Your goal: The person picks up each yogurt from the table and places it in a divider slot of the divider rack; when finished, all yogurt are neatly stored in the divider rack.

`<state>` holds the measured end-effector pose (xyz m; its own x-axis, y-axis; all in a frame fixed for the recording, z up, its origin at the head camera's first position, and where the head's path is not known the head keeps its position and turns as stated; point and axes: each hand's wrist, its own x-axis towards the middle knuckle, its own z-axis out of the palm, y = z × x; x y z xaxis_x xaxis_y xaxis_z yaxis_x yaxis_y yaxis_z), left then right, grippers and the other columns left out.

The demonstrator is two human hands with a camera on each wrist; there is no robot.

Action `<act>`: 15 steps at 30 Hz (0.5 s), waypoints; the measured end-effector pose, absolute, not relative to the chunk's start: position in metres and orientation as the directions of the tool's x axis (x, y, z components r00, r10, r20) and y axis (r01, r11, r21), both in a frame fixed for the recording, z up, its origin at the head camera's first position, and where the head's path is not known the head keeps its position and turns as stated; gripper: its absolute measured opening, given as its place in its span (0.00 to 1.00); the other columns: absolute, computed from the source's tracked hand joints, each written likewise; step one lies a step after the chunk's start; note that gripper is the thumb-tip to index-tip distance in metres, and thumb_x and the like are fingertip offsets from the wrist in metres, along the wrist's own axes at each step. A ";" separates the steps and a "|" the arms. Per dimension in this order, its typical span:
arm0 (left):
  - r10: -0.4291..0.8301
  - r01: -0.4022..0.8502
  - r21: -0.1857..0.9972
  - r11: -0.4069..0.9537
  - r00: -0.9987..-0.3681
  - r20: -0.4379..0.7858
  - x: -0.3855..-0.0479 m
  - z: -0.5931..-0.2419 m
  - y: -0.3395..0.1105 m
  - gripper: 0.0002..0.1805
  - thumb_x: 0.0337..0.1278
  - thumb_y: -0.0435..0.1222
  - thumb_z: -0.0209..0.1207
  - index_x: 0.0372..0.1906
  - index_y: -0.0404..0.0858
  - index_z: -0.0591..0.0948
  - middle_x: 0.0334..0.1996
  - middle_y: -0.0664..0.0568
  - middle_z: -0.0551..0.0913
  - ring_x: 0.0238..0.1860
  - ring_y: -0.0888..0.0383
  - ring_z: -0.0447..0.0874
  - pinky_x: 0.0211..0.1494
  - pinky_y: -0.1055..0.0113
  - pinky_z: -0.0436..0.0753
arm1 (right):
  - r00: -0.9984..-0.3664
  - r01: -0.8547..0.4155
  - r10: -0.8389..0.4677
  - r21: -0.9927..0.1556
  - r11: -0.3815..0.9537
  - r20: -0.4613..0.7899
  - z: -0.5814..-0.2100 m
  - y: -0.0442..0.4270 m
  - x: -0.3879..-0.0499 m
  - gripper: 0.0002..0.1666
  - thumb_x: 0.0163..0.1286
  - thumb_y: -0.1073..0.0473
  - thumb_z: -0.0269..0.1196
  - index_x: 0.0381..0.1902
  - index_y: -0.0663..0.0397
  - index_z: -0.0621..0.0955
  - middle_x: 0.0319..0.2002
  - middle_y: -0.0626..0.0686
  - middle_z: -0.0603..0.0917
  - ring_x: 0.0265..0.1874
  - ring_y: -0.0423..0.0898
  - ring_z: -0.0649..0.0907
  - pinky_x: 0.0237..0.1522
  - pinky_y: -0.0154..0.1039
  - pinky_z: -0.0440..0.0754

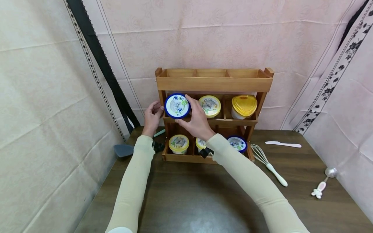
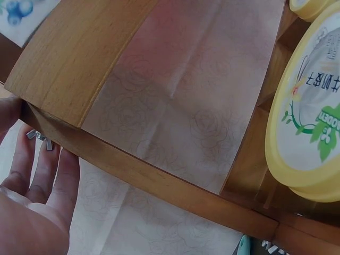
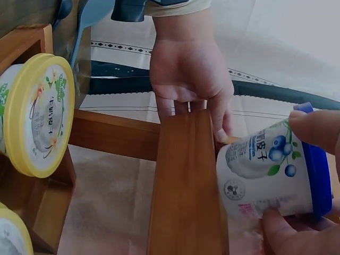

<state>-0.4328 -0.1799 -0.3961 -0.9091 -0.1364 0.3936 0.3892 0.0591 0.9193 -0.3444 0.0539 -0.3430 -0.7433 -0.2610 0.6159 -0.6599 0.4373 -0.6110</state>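
Observation:
In the head view my right hand [image 1: 198,121] holds a white yogurt tub with a blue lid [image 1: 177,105] at the left end of the wooden rack's middle shelf. The right wrist view shows the tub's blueberry print, its lid between thumb and fingers. My left hand [image 1: 152,118] grips the left side of the wooden rack [image 1: 214,84], thumb and fingers on either side of the wood. Beside the blue-lidded tub on that shelf sit a yellow-lidded tub [image 1: 209,106] and another tub with a domed yellow lid [image 1: 244,106].
The bottom shelf holds two yellow-lidded tubs, one [image 1: 179,144] at left, and a blue-lidded tub [image 1: 237,144] at right. A whisk [image 1: 269,165], a white knife [image 1: 282,144] and a bunny-handled scoop [image 1: 320,187] lie right of the rack. A grey-blue spatula [image 1: 123,150] lies left.

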 end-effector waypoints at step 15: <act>-0.123 0.377 0.922 0.087 -0.915 0.385 -0.431 -0.395 -0.180 0.25 0.77 0.44 0.61 0.73 0.48 0.77 0.67 0.45 0.79 0.66 0.51 0.77 0.70 0.55 0.82 | -0.820 -0.554 -0.232 -0.623 0.552 0.524 -0.345 0.038 -0.360 0.61 0.68 0.47 0.76 0.86 0.51 0.53 0.80 0.58 0.64 0.77 0.55 0.69 0.79 0.54 0.68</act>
<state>-0.4309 -0.1802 -0.3954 -0.9146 -0.1232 0.3852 0.3767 0.0869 0.9222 -0.3604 0.0379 -0.3451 -0.8198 -0.2319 0.5236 -0.5541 0.5521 -0.6230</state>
